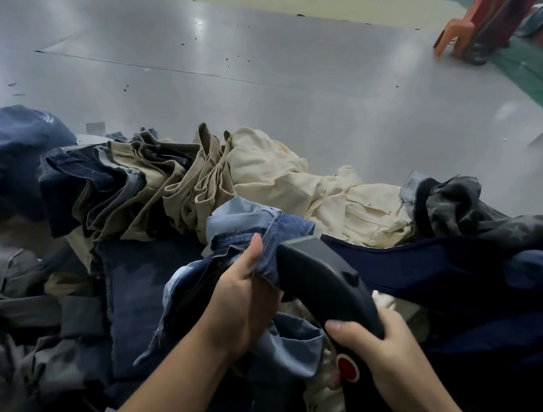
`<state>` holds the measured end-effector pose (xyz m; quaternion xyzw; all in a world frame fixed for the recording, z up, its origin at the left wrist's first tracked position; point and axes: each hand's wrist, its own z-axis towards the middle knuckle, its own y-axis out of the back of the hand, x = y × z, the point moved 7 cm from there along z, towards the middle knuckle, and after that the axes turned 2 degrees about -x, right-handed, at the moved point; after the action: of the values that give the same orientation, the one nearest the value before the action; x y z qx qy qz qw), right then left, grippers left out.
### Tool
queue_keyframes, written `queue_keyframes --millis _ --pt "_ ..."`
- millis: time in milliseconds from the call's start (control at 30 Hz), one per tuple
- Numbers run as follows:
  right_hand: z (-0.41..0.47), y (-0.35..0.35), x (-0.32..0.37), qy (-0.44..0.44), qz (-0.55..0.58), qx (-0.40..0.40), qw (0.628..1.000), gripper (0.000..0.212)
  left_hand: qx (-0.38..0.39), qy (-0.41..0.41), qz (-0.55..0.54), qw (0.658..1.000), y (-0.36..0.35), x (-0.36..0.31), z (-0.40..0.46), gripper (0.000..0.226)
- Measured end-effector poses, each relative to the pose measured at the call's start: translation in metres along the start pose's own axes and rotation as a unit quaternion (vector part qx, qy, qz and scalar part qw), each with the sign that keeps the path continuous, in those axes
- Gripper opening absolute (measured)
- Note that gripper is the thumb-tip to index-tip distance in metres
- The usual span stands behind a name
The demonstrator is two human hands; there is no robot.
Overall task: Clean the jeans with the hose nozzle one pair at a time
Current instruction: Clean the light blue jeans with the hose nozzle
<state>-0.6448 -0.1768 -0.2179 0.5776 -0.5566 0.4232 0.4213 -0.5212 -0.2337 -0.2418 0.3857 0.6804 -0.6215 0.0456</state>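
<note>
My left hand (243, 298) grips a pair of blue jeans (255, 224) by the waistband, thumb up along the denim edge, with the pale inside of the fabric showing. My right hand (385, 351) holds the black hose nozzle (320, 274) by its handle, just above a red button (347, 368). The nozzle's flat head touches the jeans beside my left thumb. The hose behind the handle is hidden by my right forearm.
Piled jeans surround my hands: dark blue and khaki folded pairs (128, 188) to the left, cream ones (298, 182) behind, grey ones (12, 299) at lower left, navy fabric (453, 278) at right. Grey floor (243, 57) lies beyond. Plastic stools (472, 30) stand at far right.
</note>
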Motion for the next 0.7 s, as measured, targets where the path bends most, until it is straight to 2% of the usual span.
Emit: queue_keyframes --millis 200,267,300,367,533,600,700 --pt "0.025 0.030 0.001 0.004 0.021 -0.098 0.995 0.026 -0.014 -0.036 0.042 0.998 0.001 0.003 0.002 0.038" --pt "0.032 0.044 0.005 0.002 0.034 -0.122 0.992 0.023 -0.063 -0.084 0.094 0.990 0.010 -0.002 0.003 0.029" --pt "0.032 0.050 0.006 -0.002 0.045 -0.128 0.991 0.021 -0.099 -0.113 0.140 0.979 0.016 -0.007 0.003 0.021" --pt "0.028 0.055 0.009 0.000 0.035 -0.120 0.992 0.021 -0.151 -0.152 0.254 0.943 0.026 -0.016 0.000 0.026" --pt "0.006 0.024 0.010 -0.004 -0.067 -0.019 0.998 0.017 -0.127 -0.187 0.474 0.851 0.021 -0.020 -0.003 0.030" --pt "0.006 0.014 0.007 -0.014 -0.067 -0.014 0.998 0.015 -0.114 -0.175 0.504 0.838 0.019 -0.017 -0.004 0.022" --pt "0.012 0.022 0.008 -0.007 -0.033 -0.058 0.998 0.027 -0.121 -0.156 0.522 0.830 0.024 -0.015 -0.006 0.031"
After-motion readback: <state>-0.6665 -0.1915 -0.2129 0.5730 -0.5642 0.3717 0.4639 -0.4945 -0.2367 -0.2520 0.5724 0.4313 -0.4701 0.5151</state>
